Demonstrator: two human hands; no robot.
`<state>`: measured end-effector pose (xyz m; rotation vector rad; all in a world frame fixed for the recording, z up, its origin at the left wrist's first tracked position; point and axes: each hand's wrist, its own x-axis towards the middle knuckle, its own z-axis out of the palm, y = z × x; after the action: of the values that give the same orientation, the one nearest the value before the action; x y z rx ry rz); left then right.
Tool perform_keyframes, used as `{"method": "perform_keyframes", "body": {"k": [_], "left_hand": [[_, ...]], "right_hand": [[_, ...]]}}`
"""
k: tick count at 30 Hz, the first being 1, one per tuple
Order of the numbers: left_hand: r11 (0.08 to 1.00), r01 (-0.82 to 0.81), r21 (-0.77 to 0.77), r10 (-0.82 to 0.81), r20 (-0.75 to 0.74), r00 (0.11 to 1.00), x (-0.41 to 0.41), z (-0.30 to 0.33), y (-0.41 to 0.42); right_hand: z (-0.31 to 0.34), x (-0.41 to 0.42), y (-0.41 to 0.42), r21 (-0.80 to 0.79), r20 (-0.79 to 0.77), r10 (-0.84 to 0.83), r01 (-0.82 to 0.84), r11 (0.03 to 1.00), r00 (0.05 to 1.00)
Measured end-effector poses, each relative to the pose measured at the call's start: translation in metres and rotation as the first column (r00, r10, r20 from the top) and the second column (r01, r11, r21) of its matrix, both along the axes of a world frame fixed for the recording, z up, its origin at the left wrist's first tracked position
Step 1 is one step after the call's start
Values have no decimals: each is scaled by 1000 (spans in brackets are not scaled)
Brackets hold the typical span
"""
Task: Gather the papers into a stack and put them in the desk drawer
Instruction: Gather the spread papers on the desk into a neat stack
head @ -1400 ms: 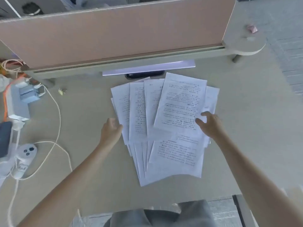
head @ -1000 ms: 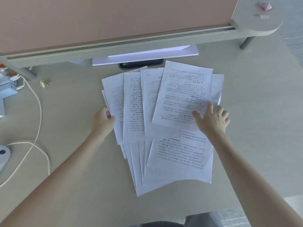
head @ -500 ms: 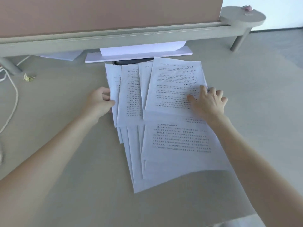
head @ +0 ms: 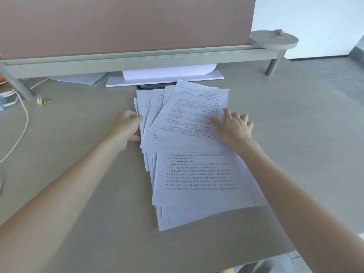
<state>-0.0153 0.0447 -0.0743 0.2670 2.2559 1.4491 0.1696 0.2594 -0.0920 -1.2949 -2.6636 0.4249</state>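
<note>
Several white printed papers (head: 197,174) lie overlapped and fanned in the middle of the beige desk (head: 295,134). The top sheet (head: 193,113) is skewed clockwise over the far end of the pile. My left hand (head: 128,126) is at the pile's left edge, thumb on top and fingers curled around the sheets' edges. My right hand (head: 233,126) rests flat on the right side of the top sheet, fingers spread. No drawer is in view.
A pink partition panel (head: 126,24) and a grey raised shelf rail (head: 137,63) with legs close off the far side. Under the rail lie a white board (head: 163,78), loose sheets and a dark flat object. A gold binder clip (head: 42,101) and a white cable (head: 23,123) lie left.
Both hands have moved inward, squeezing the fanned sheets into a narrower pile. The top sheet has turned clockwise. The view has shifted closer to the desk.
</note>
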Motion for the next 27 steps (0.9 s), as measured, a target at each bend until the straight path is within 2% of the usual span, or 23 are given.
{"method": "perform_keyframes", "body": {"k": [4, 7, 11, 13, 16, 19, 22, 25, 27], "left_hand": [[1000, 20, -6, -19, 66, 998, -10, -3, 14], [994, 51, -92, -55, -42, 998, -11, -7, 28], [991, 94, -93, -103, -95, 990, -15, -11, 35], [985, 100, -140, -114, -98, 989, -19, -9, 31], [949, 132, -287, -187, -174, 967, -22, -3, 17], [944, 130, -303, -172, -118, 978, -21, 1, -2], [936, 137, -324, -184, -120, 976, -13, -5, -10], [869, 104, -484, -255, -257, 932, 0, -6, -5], [859, 93, -503, -273, -296, 915, 3, -6, 1]], "right_hand": [[-12, -14, -1, 71, 56, 88, -92, 993, 995], [-20, -24, -11, 80, 32, 173, -175, 981, 984], [-18, -33, -16, -37, -41, 286, -288, 957, 957], [-17, -33, -15, -94, -63, 304, -308, 947, 951], [-5, -29, -13, -150, -65, 166, -174, 973, 984], [9, -24, -9, -133, 17, 26, -23, 991, 1000], [14, -27, -6, -227, -12, 39, -40, 973, 999], [25, -33, -9, -341, -94, 51, -80, 937, 994], [33, -34, -11, -459, -174, 5, -86, 884, 985]]}}
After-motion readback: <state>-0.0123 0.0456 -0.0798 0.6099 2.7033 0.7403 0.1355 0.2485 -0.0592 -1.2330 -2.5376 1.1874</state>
